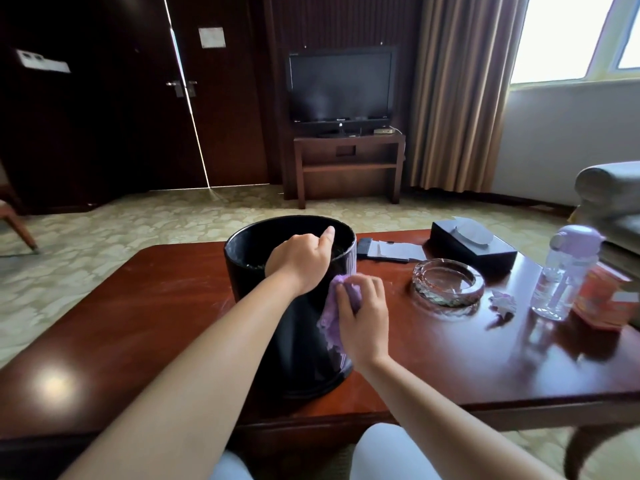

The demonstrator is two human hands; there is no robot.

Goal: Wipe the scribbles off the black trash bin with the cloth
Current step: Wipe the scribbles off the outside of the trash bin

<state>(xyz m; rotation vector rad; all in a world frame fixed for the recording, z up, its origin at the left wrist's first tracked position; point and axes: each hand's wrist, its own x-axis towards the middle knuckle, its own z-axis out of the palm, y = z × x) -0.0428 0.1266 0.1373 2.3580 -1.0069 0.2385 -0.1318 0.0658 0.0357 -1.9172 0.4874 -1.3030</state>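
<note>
Dark wood doors (145, 98), television (341, 86) on a stand, beige curtains (464, 91) (bright window (571, 36) beside), patterned carpet (104, 230).

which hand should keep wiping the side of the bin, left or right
Right. The right hand already presses the purple cloth against the black trash bin wall, while the left hand grips the rim, steadying it.

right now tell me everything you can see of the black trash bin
The black trash bin is a round, glossy tub standing upright on the wooden table, open at the top. The left hand grips its near rim. The right hand presses a purple cloth against its right side. Faint pale marks show below the cloth.
</note>
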